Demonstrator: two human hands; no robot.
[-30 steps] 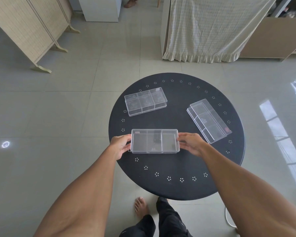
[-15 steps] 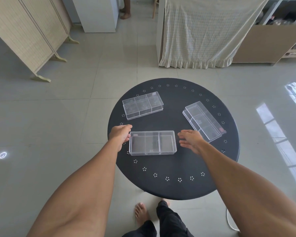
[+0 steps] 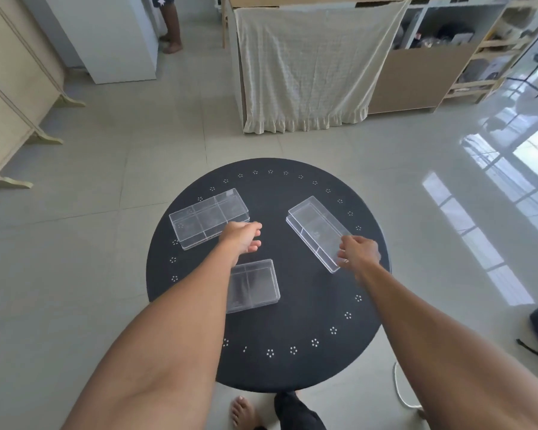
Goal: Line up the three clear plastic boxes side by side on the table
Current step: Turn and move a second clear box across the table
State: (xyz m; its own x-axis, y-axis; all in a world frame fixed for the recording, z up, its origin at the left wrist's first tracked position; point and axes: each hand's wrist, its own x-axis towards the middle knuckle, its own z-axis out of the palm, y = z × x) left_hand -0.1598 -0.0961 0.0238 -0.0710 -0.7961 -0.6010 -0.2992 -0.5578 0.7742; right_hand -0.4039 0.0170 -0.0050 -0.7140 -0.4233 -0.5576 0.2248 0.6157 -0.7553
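Round black worktop (image 3: 308,361), rim dotted with small white flower marks, is standing on a pale tiled floor (image 3: 106,181).

Near box (image 3: 255,283): clear plastic, divided inside, is lying flat toward the near-left part of the worktop, its left end hidden under the left forearm. Nothing is gripping it.

Far-left box (image 3: 204,217): clear plastic, several compartments, is lying flat at the far left, long side running left to right and slightly tilted.

Right box (image 3: 314,229): clear plastic, divided, is lying on a diagonal at the right, its far end pointing away and to the left, well apart from the other two. The three boxes are not sitting side by side.

Left hand (image 3: 241,238) is hovering by the near right corner of the far-left box; its fingers (image 3: 255,246) are loosely curled and parted, holding nothing. Whether the hand is touching that corner cannot be told.

Right hand (image 3: 359,252) is sitting at the near end of the right box; its fingers (image 3: 342,259) are bending over the box's near corner. Whether they are actually pinching it cannot be told.

Surroundings: a cream cloth (image 3: 308,72) is hanging over a shelf unit beyond the worktop; a folding screen (image 3: 10,97) is standing at the left.
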